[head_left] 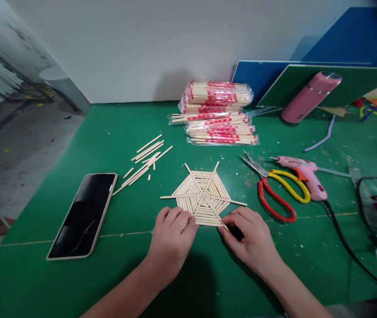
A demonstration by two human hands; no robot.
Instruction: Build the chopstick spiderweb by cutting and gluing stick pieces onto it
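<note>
A six-sided web of thin wooden sticks (pixel 205 194) lies flat on the green table (pixel 85 287), its crossing spokes poking out past the rings of shorter sticks. My left hand (pixel 173 234) is closed at the web's lower left corner, fingers bent down over a spoke end that they hide. At the lower right corner, my right hand (pixel 250 234) pinches the end of another spoke between thumb and forefinger. The web's near edge stick runs between both sets of fingertips. Loose wooden sticks (pixel 147 154) and small cut bits lie beyond the web to the left.
A smartphone (pixel 84 216) lies at left. Packs of wrapped chopsticks (pixel 220 115) are piled at the back. To the right are scissors (pixel 274 185), a pink glue gun (pixel 303 174) with its black cord, and a pink bottle (pixel 311 98) leaning on boards.
</note>
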